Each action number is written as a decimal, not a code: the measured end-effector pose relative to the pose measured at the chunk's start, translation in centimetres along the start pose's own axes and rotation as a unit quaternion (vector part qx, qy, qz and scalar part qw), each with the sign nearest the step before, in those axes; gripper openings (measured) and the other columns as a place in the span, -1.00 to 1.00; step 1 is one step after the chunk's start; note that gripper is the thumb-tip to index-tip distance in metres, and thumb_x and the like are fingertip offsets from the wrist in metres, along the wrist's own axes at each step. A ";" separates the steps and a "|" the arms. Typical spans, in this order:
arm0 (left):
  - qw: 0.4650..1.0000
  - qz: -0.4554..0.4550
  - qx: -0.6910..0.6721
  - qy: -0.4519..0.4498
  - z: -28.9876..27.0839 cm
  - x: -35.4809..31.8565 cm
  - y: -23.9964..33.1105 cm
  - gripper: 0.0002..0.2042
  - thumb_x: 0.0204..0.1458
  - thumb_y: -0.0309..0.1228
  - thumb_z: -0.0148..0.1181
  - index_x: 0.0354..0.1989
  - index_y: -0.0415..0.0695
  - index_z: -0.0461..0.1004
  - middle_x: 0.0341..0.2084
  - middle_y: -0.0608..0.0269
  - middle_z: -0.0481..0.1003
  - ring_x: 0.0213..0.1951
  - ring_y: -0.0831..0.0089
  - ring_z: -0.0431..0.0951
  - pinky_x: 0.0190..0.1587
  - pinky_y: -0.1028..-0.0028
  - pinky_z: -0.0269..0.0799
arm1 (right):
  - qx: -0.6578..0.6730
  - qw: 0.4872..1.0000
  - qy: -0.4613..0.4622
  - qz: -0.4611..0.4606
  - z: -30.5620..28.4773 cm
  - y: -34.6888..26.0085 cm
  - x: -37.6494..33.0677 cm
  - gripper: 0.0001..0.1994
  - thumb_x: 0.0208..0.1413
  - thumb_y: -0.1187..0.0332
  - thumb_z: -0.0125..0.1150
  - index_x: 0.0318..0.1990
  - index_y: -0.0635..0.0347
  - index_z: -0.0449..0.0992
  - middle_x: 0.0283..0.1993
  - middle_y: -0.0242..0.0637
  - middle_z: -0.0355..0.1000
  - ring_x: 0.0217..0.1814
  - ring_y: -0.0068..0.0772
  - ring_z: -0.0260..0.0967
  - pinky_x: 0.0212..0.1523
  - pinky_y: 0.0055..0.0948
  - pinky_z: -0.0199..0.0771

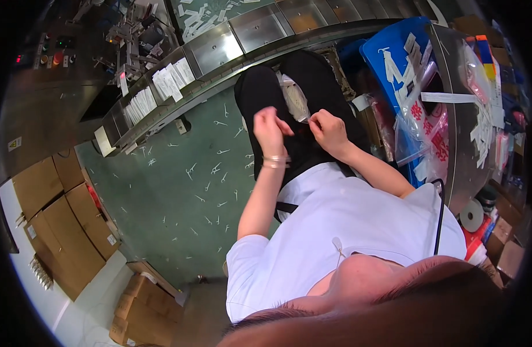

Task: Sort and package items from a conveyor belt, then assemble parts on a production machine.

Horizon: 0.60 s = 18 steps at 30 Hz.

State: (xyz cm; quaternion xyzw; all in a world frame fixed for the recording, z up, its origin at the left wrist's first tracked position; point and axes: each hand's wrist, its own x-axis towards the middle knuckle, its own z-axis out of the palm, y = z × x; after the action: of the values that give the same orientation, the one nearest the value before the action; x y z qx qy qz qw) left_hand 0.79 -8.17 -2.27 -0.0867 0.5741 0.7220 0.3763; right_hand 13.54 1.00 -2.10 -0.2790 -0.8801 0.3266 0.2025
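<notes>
Blue plastic forms the tub (382, 40) on the right, heaped with white strips (391, 66) and red-printed bags (432, 132). Between black trouser legs (258, 92) lies a clear bag (295, 101) of pale contents; the fingers of the right hand (330, 134) pinch its near corner, while those of the blurred left hand (270, 130) curl nearby, whether gripping anything I cannot tell. White packets (173, 79) fill steel compartments ahead; cardboard boxes (69, 243) stand left.

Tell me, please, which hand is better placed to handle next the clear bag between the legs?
Probably the right hand: it is at the lower end of the clear bag, though I cannot tell whether it grips it. The left hand is blurred and apart from the bag.
</notes>
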 end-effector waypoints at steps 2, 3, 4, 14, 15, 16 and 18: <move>0.988 -0.147 -0.048 -0.014 -0.2 -3.1 -1.5 -0.85 0.08 -0.39 0.02 -0.30 -0.22 0.35 -0.68 0.28 0.33 -0.69 0.44 0.38 -0.67 0.46 0.38 | 0.028 0.997 -0.021 0.066 -0.1 -0.4 0.3 -0.91 -0.08 0.46 0.18 -0.50 0.26 0.41 -0.50 -0.21 0.38 -0.52 -0.20 0.37 -0.51 -0.34 0.34; 0.988 -0.149 -0.051 -0.011 -0.3 -3.7 -2.7 -0.85 0.08 -0.39 0.02 -0.30 -0.22 0.35 -0.68 0.28 0.33 -0.69 0.44 0.38 -0.67 0.46 0.38 | 0.041 0.994 -0.031 0.100 -0.2 -0.7 0.4 -0.90 -0.08 0.45 0.17 -0.51 0.26 0.41 -0.49 -0.20 0.39 -0.48 -0.15 0.39 -0.49 -0.31 0.36; 0.969 -0.232 -0.076 -0.025 -0.6 -4.1 -4.0 -0.85 0.08 -0.39 0.01 -0.30 -0.22 0.36 -0.65 0.26 0.35 -0.65 0.41 0.40 -0.61 0.43 0.41 | 0.041 0.994 -0.036 0.098 -0.4 -0.9 0.5 -0.90 -0.08 0.45 0.17 -0.51 0.26 0.41 -0.49 -0.20 0.39 -0.48 -0.15 0.39 -0.49 -0.31 0.36; 0.907 -0.384 -0.157 -0.077 -1.6 -2.9 -6.7 -0.83 0.09 -0.36 -0.02 -0.30 -0.22 0.39 -0.53 0.20 0.42 -0.50 0.35 0.44 -0.40 0.35 0.45 | 0.030 0.986 -0.078 0.145 -1.0 -0.7 0.7 -0.91 -0.10 0.44 0.18 -0.50 0.28 0.46 -0.54 -0.21 0.42 -0.53 -0.24 0.40 -0.50 -0.36 0.37; 0.904 -0.384 -0.165 -0.092 -1.6 -2.8 -6.9 -0.83 0.09 -0.37 -0.03 -0.27 -0.21 0.39 -0.49 0.20 0.43 -0.45 0.35 0.45 -0.36 0.35 0.45 | 0.030 0.985 -0.077 0.152 -1.0 -0.9 0.6 -0.91 -0.11 0.42 0.17 -0.51 0.26 0.45 -0.54 -0.21 0.41 -0.50 -0.18 0.42 -0.48 -0.31 0.38; 0.901 -0.384 -0.173 -0.107 -1.6 -2.6 -7.2 -0.82 0.10 -0.37 -0.04 -0.25 -0.21 0.39 -0.44 0.20 0.44 -0.40 0.35 0.46 -0.31 0.34 0.45 | 0.029 0.985 -0.078 0.151 -1.1 -1.1 0.6 -0.91 -0.11 0.42 0.17 -0.51 0.26 0.45 -0.54 -0.21 0.41 -0.50 -0.18 0.42 -0.48 -0.31 0.38; 0.897 -0.383 -0.184 -0.121 -1.5 -2.5 -7.9 -0.81 0.10 -0.37 -0.05 -0.23 -0.20 0.40 -0.39 0.19 0.45 -0.36 0.35 0.46 -0.27 0.33 0.45 | 0.011 0.986 -0.079 0.149 -1.0 -1.5 0.7 -0.91 -0.11 0.42 0.16 -0.51 0.25 0.45 -0.53 -0.23 0.41 -0.50 -0.18 0.41 -0.48 -0.31 0.37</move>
State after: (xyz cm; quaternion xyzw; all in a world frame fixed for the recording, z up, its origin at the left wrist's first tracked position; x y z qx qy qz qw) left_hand 7.21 -10.14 -7.38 -0.2794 0.3038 0.6195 0.6677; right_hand 13.06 0.97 -0.25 -0.3779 -0.8385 0.3834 0.0846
